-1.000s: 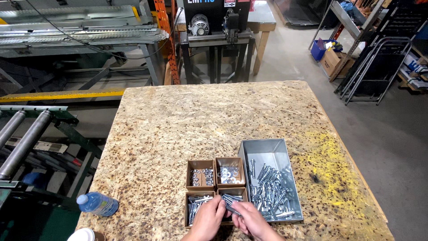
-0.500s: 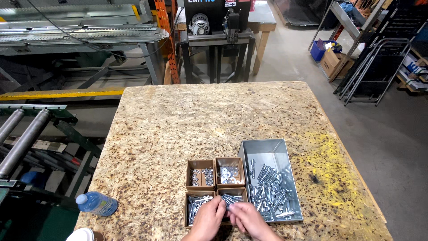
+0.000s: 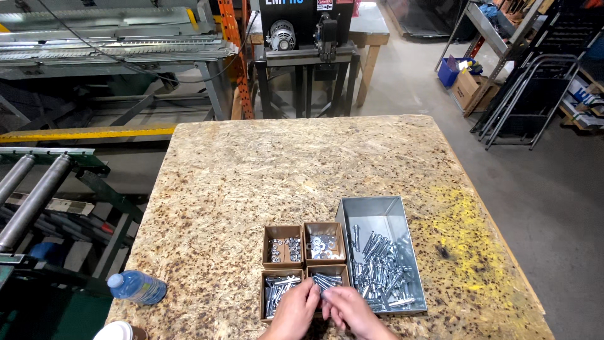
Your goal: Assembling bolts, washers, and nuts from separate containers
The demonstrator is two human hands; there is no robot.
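Both hands work at the near edge of a chipboard table [image 3: 264,176]. My left hand [image 3: 296,311] and my right hand [image 3: 352,311] meet over the near right one of several small cardboard boxes [image 3: 330,275], fingers closed on a few silver bolts [image 3: 325,281]. The near left box [image 3: 277,293] holds more bolts. Two far boxes hold nuts [image 3: 283,247] and washers [image 3: 324,243]. A grey metal bin [image 3: 377,214], just right of the boxes, is full of mixed bolts.
A water bottle [image 3: 135,288] lies at the table's near left, and a white cup lid [image 3: 116,331] sits below it. A roller conveyor [image 3: 28,195] stands to the left, machines behind the table, shelving and a folded frame [image 3: 528,94] at far right.
The hands stay at the near right box and have closed in together over the bolts. Nothing else has moved.
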